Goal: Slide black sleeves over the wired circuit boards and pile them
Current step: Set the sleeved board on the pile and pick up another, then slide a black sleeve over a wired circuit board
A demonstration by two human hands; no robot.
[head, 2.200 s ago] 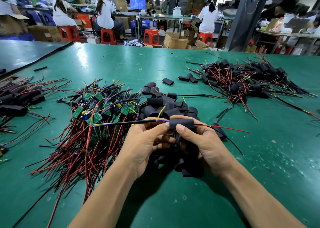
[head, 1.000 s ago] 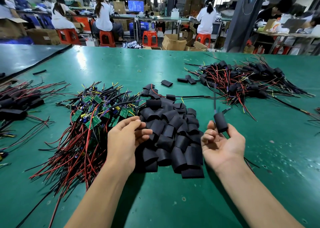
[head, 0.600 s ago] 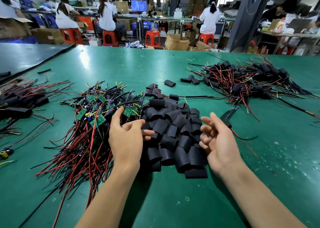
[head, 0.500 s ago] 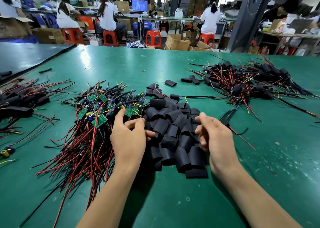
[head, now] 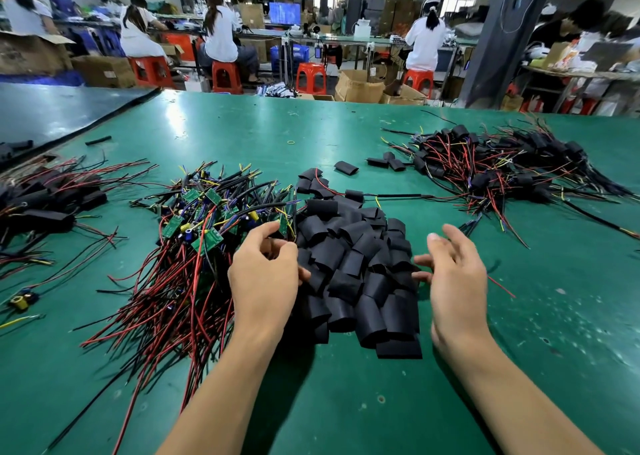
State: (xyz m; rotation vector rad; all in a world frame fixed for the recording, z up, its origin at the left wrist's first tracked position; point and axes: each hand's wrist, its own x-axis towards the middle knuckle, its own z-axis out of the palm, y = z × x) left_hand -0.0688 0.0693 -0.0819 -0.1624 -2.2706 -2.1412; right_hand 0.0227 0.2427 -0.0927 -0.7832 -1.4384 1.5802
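Observation:
A heap of loose black sleeves point(head: 356, 267) lies in the middle of the green table point(head: 346, 402). Left of it sprawls a tangle of small green circuit boards with red and black wires point(head: 194, 246). A pile of sleeved boards point(head: 502, 167) lies at the far right. My left hand point(head: 263, 281) hovers at the heap's left edge, fingers curled, fingertips touching the sleeves and nearby wires; whether they pinch anything is hidden. My right hand point(head: 453, 278) is at the heap's right edge, fingers spread, holding nothing.
Another pile of sleeved wires point(head: 45, 198) sits at the far left. Stray sleeves point(head: 346, 167) lie behind the heap. One sleeved board point(head: 478, 226) with loose wires lies just beyond my right hand. Seated workers, red stools and cardboard boxes fill the background past the table's far edge.
My right hand dropped the finished sleeved board onto the table at the right and came back empty beside the sleeve heap. My left hand settled at the heap's left edge.

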